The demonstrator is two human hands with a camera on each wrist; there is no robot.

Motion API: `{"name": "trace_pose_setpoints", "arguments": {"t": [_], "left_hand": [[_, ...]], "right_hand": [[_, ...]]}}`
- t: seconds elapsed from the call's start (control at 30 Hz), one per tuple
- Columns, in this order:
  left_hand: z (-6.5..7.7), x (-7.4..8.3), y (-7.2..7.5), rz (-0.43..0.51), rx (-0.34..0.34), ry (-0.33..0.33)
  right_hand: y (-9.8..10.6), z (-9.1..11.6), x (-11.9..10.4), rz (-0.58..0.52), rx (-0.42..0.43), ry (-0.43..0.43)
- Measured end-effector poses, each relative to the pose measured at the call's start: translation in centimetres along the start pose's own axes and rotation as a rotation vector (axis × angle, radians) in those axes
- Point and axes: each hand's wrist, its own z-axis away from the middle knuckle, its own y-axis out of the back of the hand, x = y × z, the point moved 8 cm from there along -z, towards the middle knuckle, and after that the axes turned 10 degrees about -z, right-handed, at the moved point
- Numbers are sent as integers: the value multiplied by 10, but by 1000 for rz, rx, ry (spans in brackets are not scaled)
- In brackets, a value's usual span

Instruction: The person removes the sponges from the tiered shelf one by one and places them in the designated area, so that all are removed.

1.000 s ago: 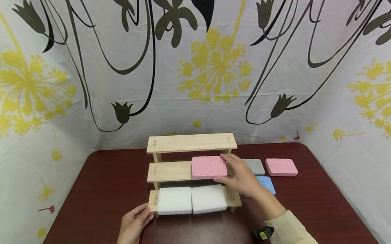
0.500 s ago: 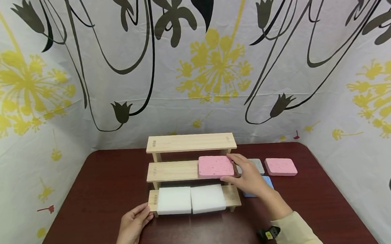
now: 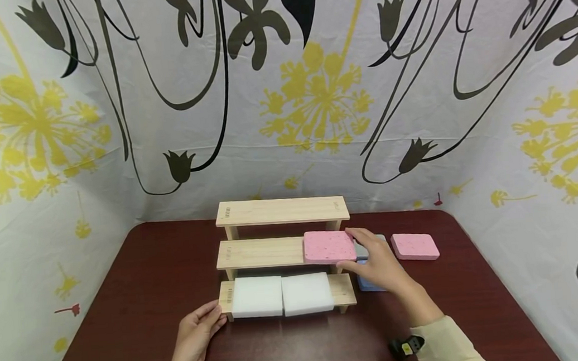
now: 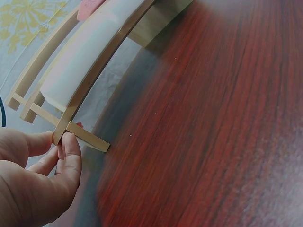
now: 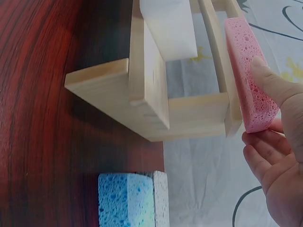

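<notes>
A pink sponge [image 3: 328, 247] lies flat at the right end of the middle step of a three-tier wooden rack [image 3: 259, 253]. My right hand [image 3: 377, 261] grips its right side; in the right wrist view the thumb [image 5: 270, 82] lies on the sponge's top face and the fingers are at its edge. On the lowest step sit two white sponges [image 3: 257, 297], side by side. My left hand [image 3: 196, 335] pinches the left end of that lowest step, as the left wrist view also shows between thumb and fingertips [image 4: 70, 142].
Right of the rack, partly behind my right hand, lie a blue sponge [image 3: 370, 278] and a grey sponge [image 3: 361, 250]. Another pink sponge [image 3: 415, 247] lies farther right on the dark red table [image 3: 126, 303]. Patterned cloth [image 3: 284, 113] hangs around the table.
The pink sponge has slid rightward along the middle step to its right end, with my right hand moving along with it. My left hand stays at the rack's lower left corner.
</notes>
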Motion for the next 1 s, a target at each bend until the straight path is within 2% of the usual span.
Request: {"name": "trace_pose_setpoints", "arguments": {"t": [0.27,1.0], "left_hand": [[0,0,0,1,0,1],[0,0,0,-6,0,0]], "right_hand": [[8,4,8,50,19,-17],[24,14,23,38,6,-57]]}}
